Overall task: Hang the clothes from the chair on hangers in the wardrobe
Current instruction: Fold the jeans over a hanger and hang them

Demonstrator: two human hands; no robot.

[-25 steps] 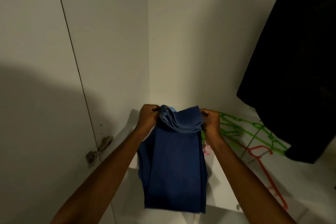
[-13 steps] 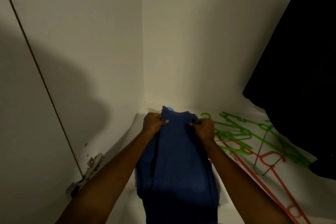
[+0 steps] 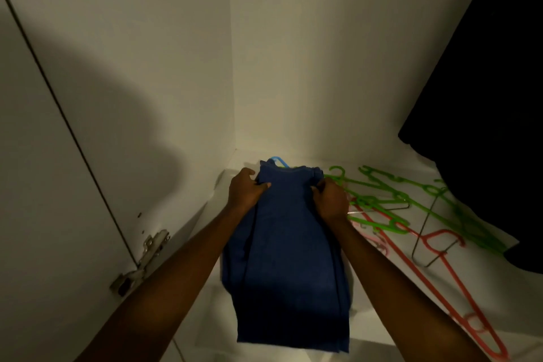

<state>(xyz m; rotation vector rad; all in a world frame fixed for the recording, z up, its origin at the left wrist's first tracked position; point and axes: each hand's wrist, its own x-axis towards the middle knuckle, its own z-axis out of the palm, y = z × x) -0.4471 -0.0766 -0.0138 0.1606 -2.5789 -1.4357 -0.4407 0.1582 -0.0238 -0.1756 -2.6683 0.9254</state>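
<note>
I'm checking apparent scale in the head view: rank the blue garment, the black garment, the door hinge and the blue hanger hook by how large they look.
1. black garment
2. blue garment
3. door hinge
4. blue hanger hook

A white wardrobe shelf [image 3: 382,297] carries loose hangers: several green hangers [image 3: 393,191] (overlapping near the back), red hangers [image 3: 458,291] in front, and a pink hanger [image 3: 379,241] beside them.

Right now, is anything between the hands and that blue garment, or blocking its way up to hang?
Nothing sits between them: the left hand and right hand already grip the blue garment, which lies over a blue hanger. The rail is out of view; a black garment hangs to the right.
</note>
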